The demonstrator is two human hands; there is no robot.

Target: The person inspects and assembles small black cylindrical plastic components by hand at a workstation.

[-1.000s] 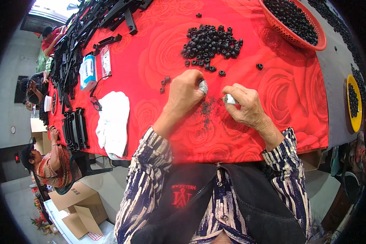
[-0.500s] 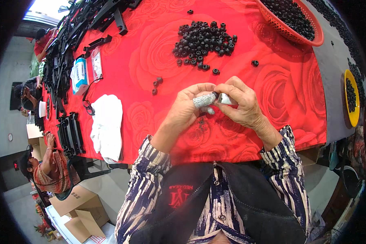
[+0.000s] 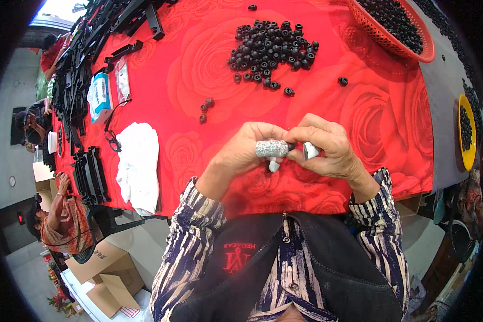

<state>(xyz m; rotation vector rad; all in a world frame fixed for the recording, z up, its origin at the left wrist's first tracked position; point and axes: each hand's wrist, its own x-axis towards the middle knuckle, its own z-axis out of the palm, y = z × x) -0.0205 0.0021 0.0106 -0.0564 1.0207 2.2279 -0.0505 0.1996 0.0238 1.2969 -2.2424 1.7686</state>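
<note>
My left hand and my right hand meet above the near edge of a table with a red rose-patterned cloth. Grey and white protective caps cover some fingertips of both hands. A small black ring part is pinched between the fingertips of the two hands. A pile of several small black ring parts lies farther out on the cloth. Three loose ones sit left of my left hand.
A red basket of black parts stands at the far right, a yellow bowl of them at the right edge. A white cloth, a blue-white packet and black plastic frames lie left. Other people sit at far left.
Both hands have lifted off the cloth and drawn closer to me, coming together fingertip to fingertip around a small black part.
</note>
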